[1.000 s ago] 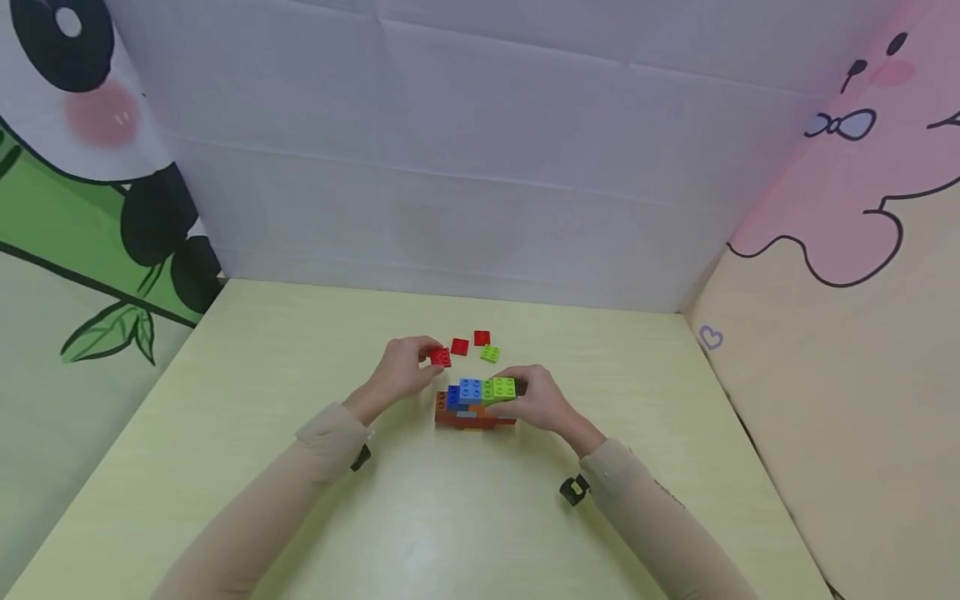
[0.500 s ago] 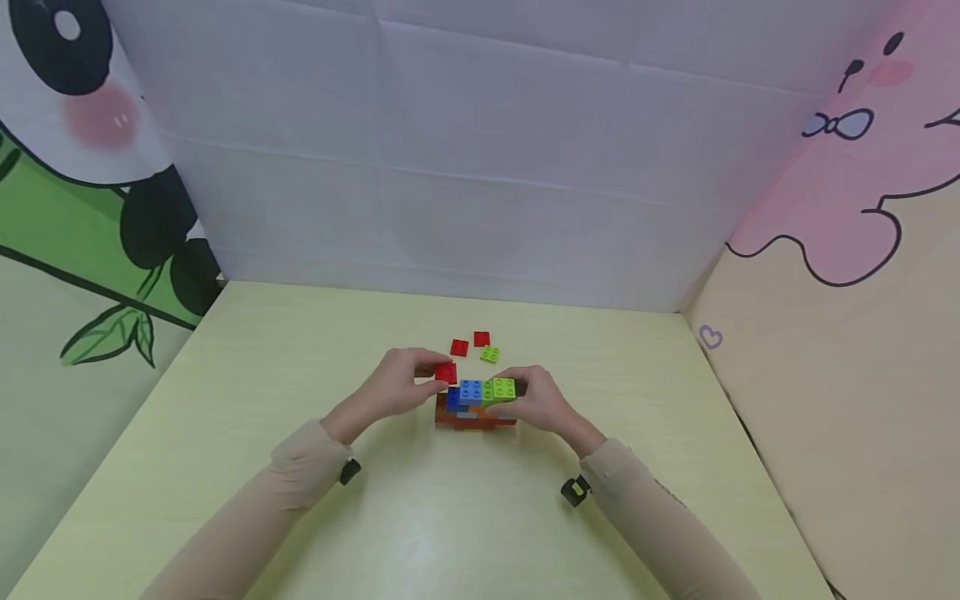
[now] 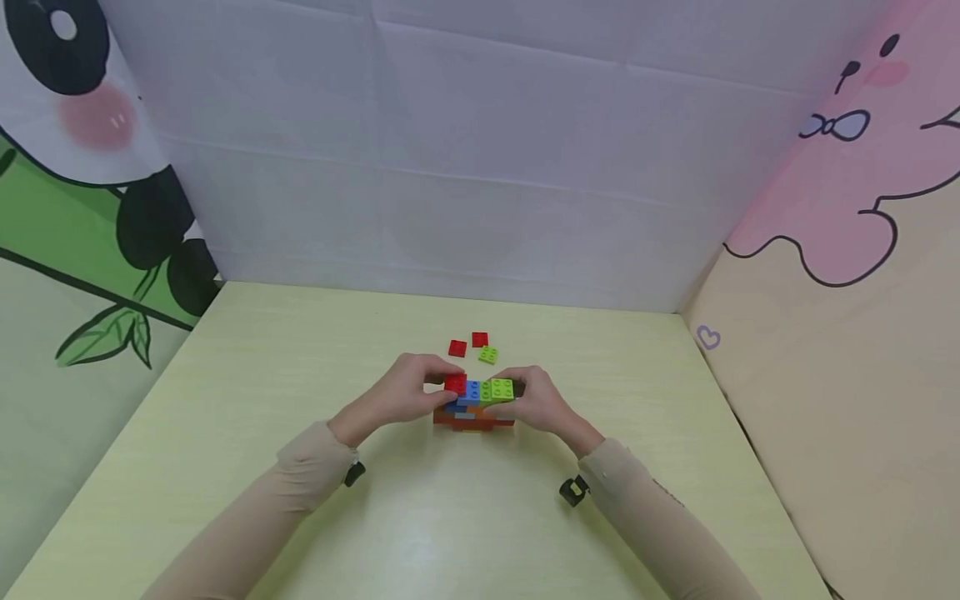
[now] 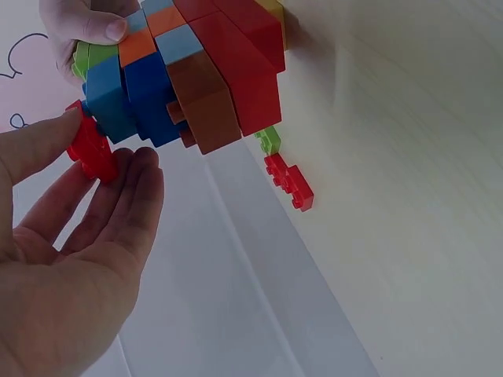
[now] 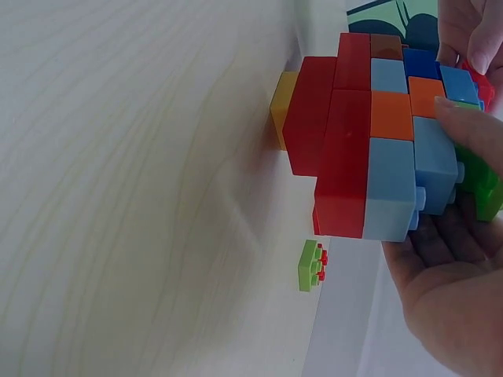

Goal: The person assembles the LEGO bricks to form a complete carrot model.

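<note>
My left hand (image 3: 408,392) pinches a red toy brick (image 4: 93,149) between thumb and fingers, at the left end of the top row of a stepped block structure (image 3: 472,417). In the left wrist view the red brick sits right at the studs of a blue brick (image 4: 110,98), slightly tilted. My right hand (image 3: 536,400) grips the structure near its upper right end, thumb on the near side and fingers behind. Red, brown, blue, light blue and orange bricks make up its layers, with green bricks (image 3: 498,389) on top and a yellow brick (image 5: 282,110) at the bottom.
Behind the structure, two red bricks (image 3: 457,348) and a light green brick (image 3: 488,355) lie loose on the pale wooden table (image 3: 465,517). A white cloth wall (image 3: 465,167) stands along the back edge, with printed panels at both sides.
My left hand has carried the red brick from behind the structure toward me and then right, over its top left end. The right hand keeps its grip on the structure.
</note>
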`<state>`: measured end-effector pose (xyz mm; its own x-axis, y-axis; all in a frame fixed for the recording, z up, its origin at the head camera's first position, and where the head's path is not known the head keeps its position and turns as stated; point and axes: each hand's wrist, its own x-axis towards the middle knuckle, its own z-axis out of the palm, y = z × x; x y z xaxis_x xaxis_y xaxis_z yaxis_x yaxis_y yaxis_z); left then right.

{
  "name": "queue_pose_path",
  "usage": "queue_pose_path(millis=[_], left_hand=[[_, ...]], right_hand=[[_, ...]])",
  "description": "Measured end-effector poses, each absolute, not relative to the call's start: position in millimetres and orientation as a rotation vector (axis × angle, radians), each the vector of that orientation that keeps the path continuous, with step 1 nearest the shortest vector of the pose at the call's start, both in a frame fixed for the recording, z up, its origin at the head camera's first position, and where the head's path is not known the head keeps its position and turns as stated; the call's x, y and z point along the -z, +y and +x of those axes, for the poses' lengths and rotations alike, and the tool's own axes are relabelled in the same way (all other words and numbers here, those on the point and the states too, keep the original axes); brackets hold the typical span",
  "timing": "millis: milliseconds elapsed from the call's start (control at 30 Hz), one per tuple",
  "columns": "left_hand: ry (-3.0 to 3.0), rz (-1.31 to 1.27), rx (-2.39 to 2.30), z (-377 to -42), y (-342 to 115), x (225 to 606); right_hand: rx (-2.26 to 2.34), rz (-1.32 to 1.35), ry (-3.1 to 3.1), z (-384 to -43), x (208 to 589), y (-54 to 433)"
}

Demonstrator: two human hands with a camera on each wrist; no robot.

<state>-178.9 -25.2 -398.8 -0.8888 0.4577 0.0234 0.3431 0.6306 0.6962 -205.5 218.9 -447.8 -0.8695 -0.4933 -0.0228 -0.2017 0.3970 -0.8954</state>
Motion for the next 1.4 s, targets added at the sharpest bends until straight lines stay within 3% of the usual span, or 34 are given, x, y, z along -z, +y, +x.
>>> queue_pose_path(millis=[633,1400], left_hand=[[2.801,0.899,-1.0,-180,-19,398],[2.77,0.612,-0.86,-184,-8,387]], right_hand=[[1.455,-0.631,2.394,-206,449,219],[1.441,-0.606,2.396,-205,448,219]])
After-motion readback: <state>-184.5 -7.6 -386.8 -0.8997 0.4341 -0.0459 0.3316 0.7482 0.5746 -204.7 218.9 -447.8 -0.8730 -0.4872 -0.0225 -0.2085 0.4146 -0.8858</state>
